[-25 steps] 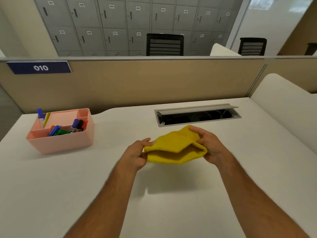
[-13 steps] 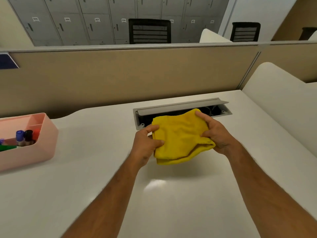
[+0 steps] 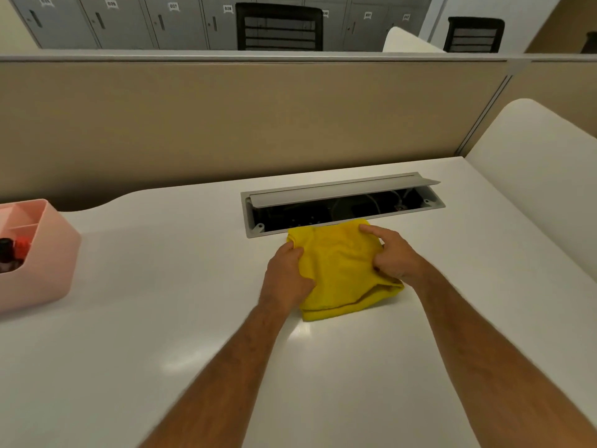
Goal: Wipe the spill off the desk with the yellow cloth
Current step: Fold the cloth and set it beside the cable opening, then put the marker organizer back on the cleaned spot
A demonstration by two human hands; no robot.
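I had the white desk (image 3: 129, 318) filling most of the view, beige partition (image 3: 226, 124) behind, pink organizer (image 3: 42, 273) at far left. Open cable tray (image 3: 342, 205) sat mid-desk. Yellow cloth (image 3: 339, 270) lay folded just in front of it, w/ its far edge reaching the tray rim. Left hand (image 3: 287, 279) curled over the cloth's left edge; right hand (image 3: 394, 253) pinched its right side, index finger extended.

The pink organizer (image 3: 38, 253) at nine o'clock is cut off by the left edge, so only part of its compartments and two marker caps (image 3: 14, 248) show. The left hand (image 3: 287, 279) hides the near-left part of the yellow cloth (image 3: 339, 266), and the right hand (image 3: 392, 257) hides its right side. No spill can be made out on the tabletop (image 3: 161, 318). The locker labels (image 3: 173, 6) at twelve o'clock are too blurred to read.
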